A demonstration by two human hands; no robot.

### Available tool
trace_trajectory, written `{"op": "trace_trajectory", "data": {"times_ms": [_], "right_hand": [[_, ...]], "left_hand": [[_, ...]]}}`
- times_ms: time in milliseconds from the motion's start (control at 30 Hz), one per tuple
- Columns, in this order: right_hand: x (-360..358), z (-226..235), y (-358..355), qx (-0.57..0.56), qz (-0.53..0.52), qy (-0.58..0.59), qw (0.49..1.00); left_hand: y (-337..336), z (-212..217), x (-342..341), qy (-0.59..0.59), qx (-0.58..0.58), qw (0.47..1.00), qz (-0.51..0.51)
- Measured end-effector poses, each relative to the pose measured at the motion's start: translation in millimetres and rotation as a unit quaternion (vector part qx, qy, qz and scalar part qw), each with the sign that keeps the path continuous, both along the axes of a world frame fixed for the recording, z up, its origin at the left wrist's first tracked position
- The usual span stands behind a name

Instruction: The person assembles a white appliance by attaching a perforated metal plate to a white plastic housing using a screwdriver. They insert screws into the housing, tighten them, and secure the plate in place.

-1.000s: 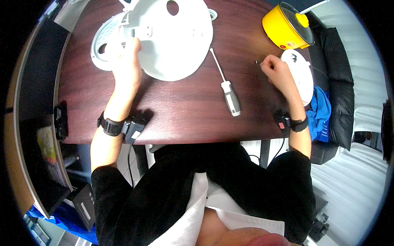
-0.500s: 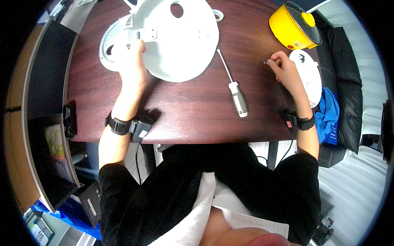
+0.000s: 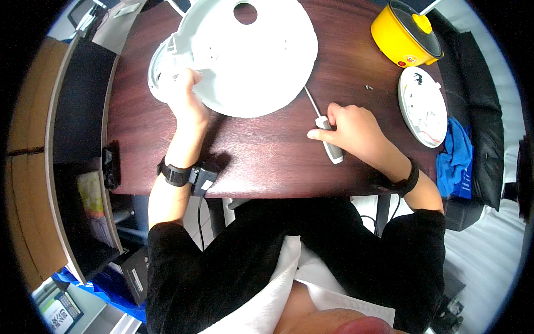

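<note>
A large white round plastic housing (image 3: 261, 72), with a round hole near its far side, is tilted up at the far left of the table. My left hand (image 3: 189, 103) is closed on its near-left edge, thumb on the inner face; the other fingers are hidden. A screwdriver (image 3: 334, 151) with a grey and white handle lies on the table, its shaft pointing toward the housing. Over that handle is my right hand (image 3: 356, 131), thumb stretched across it and apart from the curled fingers. Small metal screws (image 3: 368, 87) lie farther off to the right.
A yellow electric pot (image 3: 397, 36) with a dark lid stands at the far right. Before it lies a white oval piece (image 3: 423, 108), with a blue cloth (image 3: 456, 147) beside the table edge. Shelving (image 3: 83, 111) runs along the left.
My right hand has let go of small screws, which now lie on the table, and moved left and nearer to the screwdriver. My left hand keeps its hold while the housing has shifted slightly.
</note>
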State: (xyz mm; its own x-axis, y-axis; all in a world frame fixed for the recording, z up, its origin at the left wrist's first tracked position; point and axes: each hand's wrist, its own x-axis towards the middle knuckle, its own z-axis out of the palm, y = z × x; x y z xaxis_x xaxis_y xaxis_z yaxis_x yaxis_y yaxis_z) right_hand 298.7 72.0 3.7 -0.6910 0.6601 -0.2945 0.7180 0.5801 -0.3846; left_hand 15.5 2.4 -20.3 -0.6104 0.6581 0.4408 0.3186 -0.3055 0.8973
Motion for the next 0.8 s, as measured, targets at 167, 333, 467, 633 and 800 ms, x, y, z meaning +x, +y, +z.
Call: {"op": "trace_trajectory", "data": {"times_ms": [167, 333, 467, 633, 800], "right_hand": [[15, -17, 24, -0.140, -0.073, 0.111, 0.981], [34, -23, 53, -0.377, -0.241, 0.452, 0.771], [4, -5, 49, -0.496, -0.315, 0.578, 0.566], [-15, -9, 49, -0.545, -0.230, 0.591, 0.548], [-26, -10, 53, -0.416, -0.237, 0.552, 0.682]], "left_hand": [[0, 12, 15, -0.135, 0.055, 0.989, -0.038], [-1, -4, -3, -0.035, 0.005, 0.999, -0.006], [1, -2, 2, -0.217, 0.057, 0.973, -0.059], [5, -5, 7, -0.249, 0.064, 0.961, -0.099], [3, 11, 27, -0.315, 0.012, 0.945, -0.086]]}}
